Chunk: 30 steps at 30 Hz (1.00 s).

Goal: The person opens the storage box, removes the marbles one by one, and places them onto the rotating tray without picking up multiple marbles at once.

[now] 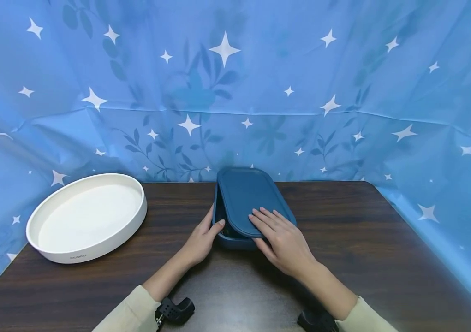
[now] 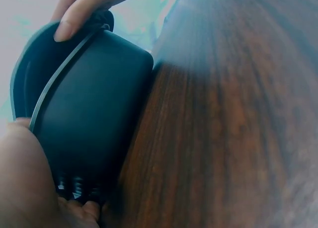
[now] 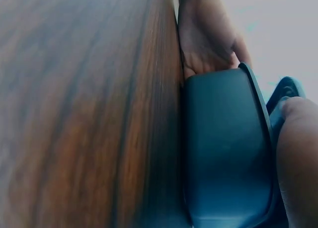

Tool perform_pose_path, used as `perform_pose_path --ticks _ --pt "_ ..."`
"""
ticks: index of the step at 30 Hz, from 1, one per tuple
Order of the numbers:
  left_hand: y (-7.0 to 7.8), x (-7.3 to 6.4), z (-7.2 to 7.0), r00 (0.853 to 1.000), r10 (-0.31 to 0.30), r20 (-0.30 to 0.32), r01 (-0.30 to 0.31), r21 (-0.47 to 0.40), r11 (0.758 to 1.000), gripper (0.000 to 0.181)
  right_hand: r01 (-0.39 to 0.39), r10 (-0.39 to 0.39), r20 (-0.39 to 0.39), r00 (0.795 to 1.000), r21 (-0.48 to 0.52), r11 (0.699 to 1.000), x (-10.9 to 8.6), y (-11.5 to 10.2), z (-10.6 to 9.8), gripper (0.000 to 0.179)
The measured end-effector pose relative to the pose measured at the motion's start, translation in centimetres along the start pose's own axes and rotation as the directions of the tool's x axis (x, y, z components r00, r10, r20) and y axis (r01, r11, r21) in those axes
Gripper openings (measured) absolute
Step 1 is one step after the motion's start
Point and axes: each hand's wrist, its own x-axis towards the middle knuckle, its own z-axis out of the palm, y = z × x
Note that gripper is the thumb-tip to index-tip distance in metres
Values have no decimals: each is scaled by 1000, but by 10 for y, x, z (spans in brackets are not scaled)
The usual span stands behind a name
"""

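Observation:
A dark blue rectangular box (image 1: 237,243) sits on the table with its matching lid (image 1: 256,196) askew over it. The lid is tilted, leaving a gap along the left and front sides; the inside shows only as a dark strip. My left hand (image 1: 197,240) grips the box's left side, thumb over the rim and fingers along the outer wall. With the right hand (image 1: 284,243) I pinch the lid's near edge, fingers flat on top and thumb (image 2: 68,28) against the underside. In the right wrist view, the box wall (image 3: 226,143) stands between both hands.
A large white round tray (image 1: 90,212) with a raised rim stands on the table to the left. The dark wood table (image 1: 364,258) ends at the back against a blue curtain (image 1: 260,83) with white stars. Black wrist devices (image 1: 177,311) sit below my sleeves.

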Motion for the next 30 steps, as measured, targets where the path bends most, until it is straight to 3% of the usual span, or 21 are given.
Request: perform_pose_path --ticks 9,14,17,20,22,26,28,30 --pt "1 2 -2 1000 -29 3 29 -25 999 59 1 12 -158 987 80 997 -8 9 -1 40" --pt "2 3 -1 999 -43 -16 43 1 999 62 -44 106 -283 953 218 975 -12 16 -5 42" --pt "4 3 -1 999 -37 -37 37 4 999 66 -86 198 -379 904 293 952 -14 20 -7 35" --pt "5 3 -2 998 -50 -49 50 10 999 67 -173 334 -435 836 369 913 -19 24 -8 38" --pt "4 3 -2 997 -54 -54 55 11 998 66 -255 445 -425 788 433 865 -23 27 -9 35" --pt "2 3 -1 997 -59 -58 60 9 998 65 -384 631 -329 703 571 726 -31 34 -11 23" --pt "2 3 0 997 -56 -59 57 7 998 65 -410 680 -287 675 620 669 -35 37 -12 23" --pt "2 3 0 997 -52 -58 53 6 999 65 -421 699 -262 666 642 641 -38 41 -12 24"
